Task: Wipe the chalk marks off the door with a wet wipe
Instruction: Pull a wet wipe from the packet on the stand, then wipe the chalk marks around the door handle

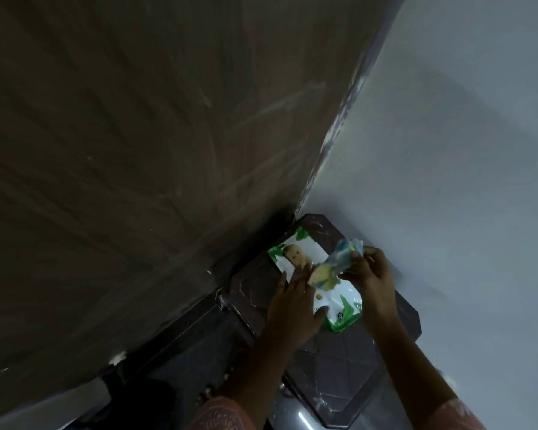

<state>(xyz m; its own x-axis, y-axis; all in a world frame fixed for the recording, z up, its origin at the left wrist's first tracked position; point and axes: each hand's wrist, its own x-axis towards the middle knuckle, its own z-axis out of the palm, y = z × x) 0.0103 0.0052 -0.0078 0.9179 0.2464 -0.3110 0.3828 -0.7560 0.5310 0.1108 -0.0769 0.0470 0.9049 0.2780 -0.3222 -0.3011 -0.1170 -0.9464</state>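
Note:
A white and green pack of wet wipes [339, 308] lies on a dark stool [252, 290] in the corner. My left hand [292, 302] presses flat on the pack. My right hand [370, 271] pinches the pack's blue and yellow flap label [339, 259] and holds it lifted up from the pack. The brown door [153, 150] fills the left and top of the view, with faint white chalk strokes [280, 103] across it.
A pale wall [448, 150] rises on the right and meets the door edge at the corner. The stool has a patterned dark side [333, 367]. Dim floor shows at the bottom left [38, 408].

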